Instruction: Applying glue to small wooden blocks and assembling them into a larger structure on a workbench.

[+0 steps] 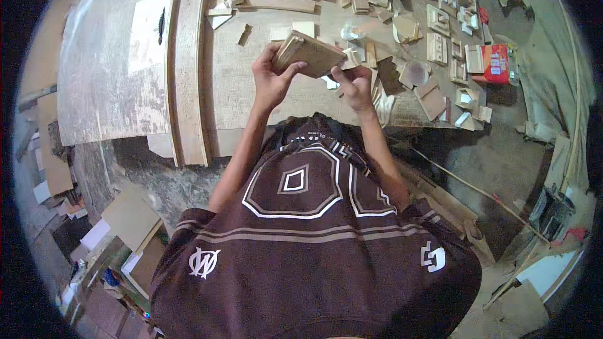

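Held piece: flat wooden block [309, 54], layered along its near edge, up in the air over the counter [251, 97], tilted with its broad face toward the camera.
Left hand [271, 80]: wrapped on the block's left end, thumb across the lower edge, fingers [266, 56] curled up behind it and clamped on the wood.
Right hand [355, 83]: under the block's right corner, fingers [344, 75] bent and pinched at that lower corner; exact contact partly hidden by the block itself.
Block against fingers: spanning between both hands, left end deep in the left grip, right corner just at the right fingertips.
Counter: pale, worn, running across the top of the view, its near edge just beyond the hands.
Scattered offcuts [433, 37]: many small wood pieces and little frames spread over the right and far part of the counter, well apart from the held block.
Red box [496, 63]: at the counter's right end, beside the offcuts.
Long plank [191, 63]: lying lengthwise to the left of the hands, beside a grey board [103, 75].
Shirt [308, 238]: dark brown with white lines, filling the lower middle.
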A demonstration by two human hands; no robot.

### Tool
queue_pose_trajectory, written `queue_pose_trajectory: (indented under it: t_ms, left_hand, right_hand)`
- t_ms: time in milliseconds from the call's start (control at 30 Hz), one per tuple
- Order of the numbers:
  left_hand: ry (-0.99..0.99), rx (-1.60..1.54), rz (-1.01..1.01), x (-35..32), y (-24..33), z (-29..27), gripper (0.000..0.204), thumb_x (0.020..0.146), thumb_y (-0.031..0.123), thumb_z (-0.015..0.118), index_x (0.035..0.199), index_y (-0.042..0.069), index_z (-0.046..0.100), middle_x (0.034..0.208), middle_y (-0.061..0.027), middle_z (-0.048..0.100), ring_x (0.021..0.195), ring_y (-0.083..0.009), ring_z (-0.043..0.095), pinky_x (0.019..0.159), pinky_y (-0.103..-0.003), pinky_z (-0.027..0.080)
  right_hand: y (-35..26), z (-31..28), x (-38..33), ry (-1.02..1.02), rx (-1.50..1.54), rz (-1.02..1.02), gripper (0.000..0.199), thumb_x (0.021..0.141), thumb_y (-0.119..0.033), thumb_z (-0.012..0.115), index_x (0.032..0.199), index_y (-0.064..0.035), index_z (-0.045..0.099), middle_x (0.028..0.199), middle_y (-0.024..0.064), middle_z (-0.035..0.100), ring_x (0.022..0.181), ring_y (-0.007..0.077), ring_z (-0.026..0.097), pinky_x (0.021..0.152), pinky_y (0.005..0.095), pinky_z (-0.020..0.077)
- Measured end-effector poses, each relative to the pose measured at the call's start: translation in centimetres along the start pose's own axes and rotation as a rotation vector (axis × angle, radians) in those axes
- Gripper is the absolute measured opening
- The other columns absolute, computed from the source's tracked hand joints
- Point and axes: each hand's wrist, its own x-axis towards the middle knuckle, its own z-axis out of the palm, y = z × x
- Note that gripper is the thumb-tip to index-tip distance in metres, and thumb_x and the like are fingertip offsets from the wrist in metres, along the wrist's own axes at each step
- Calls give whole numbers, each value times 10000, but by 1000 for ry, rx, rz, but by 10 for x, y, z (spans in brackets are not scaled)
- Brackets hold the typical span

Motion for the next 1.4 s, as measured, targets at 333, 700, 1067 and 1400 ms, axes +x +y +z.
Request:
queue_pose_trajectory:
  t_ms: [333, 700, 1067, 1400]
  left_hand:
    - [-11, -27, 34, 0, 4, 4, 334, 796, -58, 745, 1099, -7, 613, 993, -40, 659, 911, -101, 625, 783, -248, 523]
    - [-16, 23, -68, 7, -4, 6, 390, 803, 39, 787, 1149, -11, 615, 1045, -79, 654, 931, -133, 627, 816, -276, 525]
    - [-54, 245, -20, 29, 12, 15, 565, 726, 145, 840, 1239, 0, 649, 988, -90, 693, 909, -140, 651, 827, -294, 532]
    - [-138, 147, 11, 37, 8, 28, 762, 715, 227, 865, 1381, 37, 546, 1161, -156, 678, 1002, -190, 674, 901, -322, 542]
  right_hand:
    - [-17, 4, 2, 71, -97, -116, 300, 743, -1, 820, 1025, -3, 719, 910, 28, 732, 825, 89, 659, 785, 278, 532]
    - [-10, 5, 4, 152, -42, -45, 223, 755, -112, 848, 883, 16, 719, 852, 47, 715, 799, 115, 660, 728, 276, 535]
    - [18, -2, 5, 168, 216, 114, 315, 857, -281, 781, 960, 8, 710, 890, 47, 689, 757, 144, 665, 637, 345, 619]
    - [22, 1, 7, 54, 441, 428, 597, 934, -535, 570, 1201, -1, 581, 1017, 77, 678, 874, 203, 692, 748, 353, 594]
